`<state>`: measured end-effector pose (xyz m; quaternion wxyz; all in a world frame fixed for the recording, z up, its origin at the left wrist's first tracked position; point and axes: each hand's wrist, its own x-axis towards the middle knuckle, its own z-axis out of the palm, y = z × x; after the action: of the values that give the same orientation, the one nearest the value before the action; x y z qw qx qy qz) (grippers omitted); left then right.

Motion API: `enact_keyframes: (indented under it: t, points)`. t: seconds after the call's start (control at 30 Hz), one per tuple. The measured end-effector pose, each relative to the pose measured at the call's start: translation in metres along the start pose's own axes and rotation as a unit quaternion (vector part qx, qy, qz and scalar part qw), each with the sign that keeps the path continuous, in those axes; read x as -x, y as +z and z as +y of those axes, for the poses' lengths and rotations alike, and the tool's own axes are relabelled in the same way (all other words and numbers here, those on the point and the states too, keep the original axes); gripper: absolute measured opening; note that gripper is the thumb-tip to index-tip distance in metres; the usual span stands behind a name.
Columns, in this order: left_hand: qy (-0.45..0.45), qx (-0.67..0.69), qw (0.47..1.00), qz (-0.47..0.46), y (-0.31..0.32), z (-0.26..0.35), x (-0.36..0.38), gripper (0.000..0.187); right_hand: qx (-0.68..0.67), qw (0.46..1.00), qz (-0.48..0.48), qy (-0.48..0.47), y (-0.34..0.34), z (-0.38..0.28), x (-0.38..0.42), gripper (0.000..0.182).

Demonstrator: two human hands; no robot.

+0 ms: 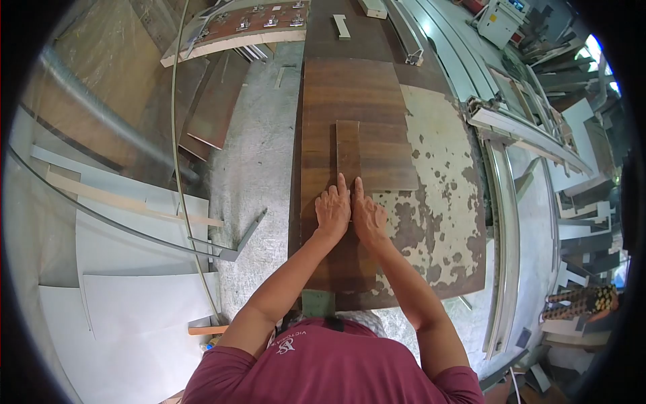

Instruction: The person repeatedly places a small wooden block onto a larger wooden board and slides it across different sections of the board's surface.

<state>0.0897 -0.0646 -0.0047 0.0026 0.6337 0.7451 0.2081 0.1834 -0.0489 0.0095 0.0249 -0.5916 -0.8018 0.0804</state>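
A narrow wood-grain strip [348,147] lies lengthwise on a wide wood-grain panel [383,151], pointing away from me. My left hand [332,211] rests at the strip's near left side, its index finger stretched forward and the other fingers loosely bent and apart. On the right side, my right hand [369,215] mirrors it, index fingertip at the strip's edge. Neither hand is wrapped round anything. Between the hands, the near part of the strip is partly hidden. Another wood-grain piece [330,266] shows below my wrists.
The worktable [437,222] has a worn, patchy pale surface on the right. A small pale block [342,27] lies at its far end. Metal rails [501,249] run along the right. White sheets [145,303] and a hanging hose [176,135] are on the left.
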Motion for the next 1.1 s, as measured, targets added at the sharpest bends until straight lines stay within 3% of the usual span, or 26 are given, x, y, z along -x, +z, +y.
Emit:
enact_keyframes:
  t: [0.23,0.3,0.73,1.1]
  points:
    - [-0.015,-0.005,1.000,0.011,0.030,0.006,-0.080,0.040,0.003,1.000,0.001,-0.008,-0.012,0.020,-0.081,0.062]
    - [-0.015,-0.013,1.000,0.021,0.042,0.005,-0.106,0.040,-0.017,1.000,0.016,-0.002,-0.014,0.024,-0.107,0.049]
    - [-0.068,-0.002,0.997,-0.031,0.079,-0.003,-0.258,0.041,0.002,0.994,0.097,-0.047,-0.010,0.044,-0.268,0.045]
    - [-0.054,-0.028,0.998,-0.028,0.070,0.003,-0.237,0.039,-0.015,0.995,0.092,-0.042,-0.012,0.047,-0.250,0.037]
